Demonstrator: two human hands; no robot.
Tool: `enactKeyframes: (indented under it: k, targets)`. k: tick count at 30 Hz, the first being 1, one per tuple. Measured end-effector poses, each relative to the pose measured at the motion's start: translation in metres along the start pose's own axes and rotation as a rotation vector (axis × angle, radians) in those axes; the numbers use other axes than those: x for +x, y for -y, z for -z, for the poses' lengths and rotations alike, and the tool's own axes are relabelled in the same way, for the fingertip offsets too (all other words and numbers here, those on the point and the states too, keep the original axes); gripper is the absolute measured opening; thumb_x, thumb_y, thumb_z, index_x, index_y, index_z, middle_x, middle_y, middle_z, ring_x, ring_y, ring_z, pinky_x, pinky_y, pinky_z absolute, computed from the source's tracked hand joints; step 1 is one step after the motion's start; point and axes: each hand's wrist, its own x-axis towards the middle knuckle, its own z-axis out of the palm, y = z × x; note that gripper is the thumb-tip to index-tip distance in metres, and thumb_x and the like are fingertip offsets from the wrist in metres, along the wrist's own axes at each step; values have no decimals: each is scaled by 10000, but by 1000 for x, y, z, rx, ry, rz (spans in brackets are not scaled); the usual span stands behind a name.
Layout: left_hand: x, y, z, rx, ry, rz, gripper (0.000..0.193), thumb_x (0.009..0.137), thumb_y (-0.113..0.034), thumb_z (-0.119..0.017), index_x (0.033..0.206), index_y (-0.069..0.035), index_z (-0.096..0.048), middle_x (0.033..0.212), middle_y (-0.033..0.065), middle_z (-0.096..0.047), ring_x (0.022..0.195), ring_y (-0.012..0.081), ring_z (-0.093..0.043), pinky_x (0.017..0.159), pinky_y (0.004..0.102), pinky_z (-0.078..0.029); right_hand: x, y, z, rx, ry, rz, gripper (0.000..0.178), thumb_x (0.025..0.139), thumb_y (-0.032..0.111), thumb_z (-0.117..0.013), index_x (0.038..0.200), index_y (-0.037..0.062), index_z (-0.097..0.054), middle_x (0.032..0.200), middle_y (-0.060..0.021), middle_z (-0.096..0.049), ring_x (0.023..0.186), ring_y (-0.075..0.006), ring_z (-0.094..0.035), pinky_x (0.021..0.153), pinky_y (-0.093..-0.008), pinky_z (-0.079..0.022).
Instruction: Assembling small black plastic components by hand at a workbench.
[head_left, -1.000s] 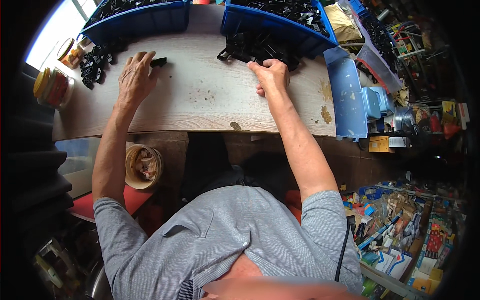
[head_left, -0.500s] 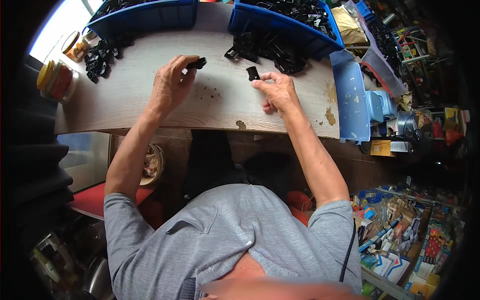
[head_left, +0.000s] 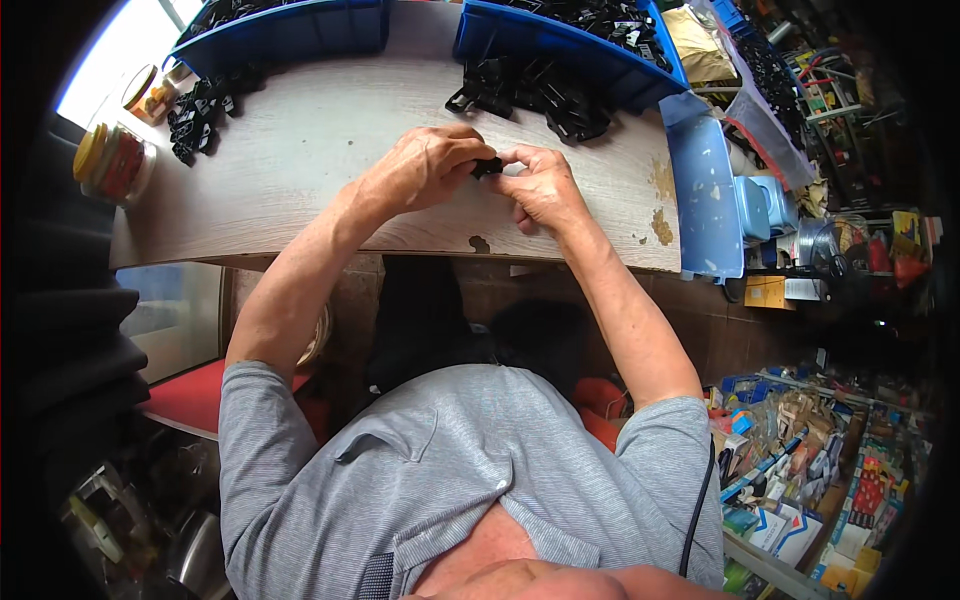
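Above the middle of the table (head_left: 310, 150), my two hands meet fingertip to fingertip around small black plastic parts (head_left: 487, 168). My left hand (head_left: 428, 170) is closed on them from the left, its fingers curled over the top. From the right, my right hand (head_left: 545, 190) pinches them between thumb and forefinger, the other fingers folded under. Fingers cover most of the black plastic, so I cannot tell how the pieces fit together. Beyond my hands lies a heap of black plastic parts (head_left: 540, 95), and a smaller pile of black parts (head_left: 200, 115) is at the far left.
Two blue bins, one at the back left (head_left: 290, 38) and one at the back right (head_left: 570, 50), hold more black parts. Lidded jars (head_left: 118, 165) stand on the left edge. A light-blue tray (head_left: 705, 200) adjoins the table's right end. Packed shelves (head_left: 800, 460) fill the lower right.
My left hand has moved right with its black part and met my right hand, which stayed nearly in place. Held apart before, the two black parts are now together between my fingers.
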Motion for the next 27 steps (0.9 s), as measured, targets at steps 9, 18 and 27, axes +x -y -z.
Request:
enactKeyframes:
  k: [9, 18, 27]
  targets:
    - [-4, 4, -10, -151, 8, 3, 289, 864, -17, -693, 1149, -50, -729, 1101, 125, -733, 981, 325, -711, 841, 402, -586, 4, -12, 8, -8, 16, 26, 264, 866, 130, -756, 1118, 63, -718, 550, 2, -558, 423, -96, -527, 373, -258, -430]
    - [-21, -16, -15, 163, 48, -42, 589, 878, -88, -634, 1459, -89, -544, 1287, 119, -671, 1201, 300, -630, 1038, 403, -504, 3, -14, 3, 33, 7, 70, 202, 882, 57, -751, 1066, 4, -687, 523, 23, -540, 384, -74, -493, 337, -245, -345]
    - [-29, -25, -17, 255, -14, 9, 512, 890, -109, -626, 1401, -107, -595, 1256, 93, -686, 1248, 294, -601, 1103, 426, -449, 5, -16, 5, 21, 82, 64, 260, 878, 72, -767, 1122, 37, -684, 538, 51, -480, 407, -74, -491, 356, -248, -371]
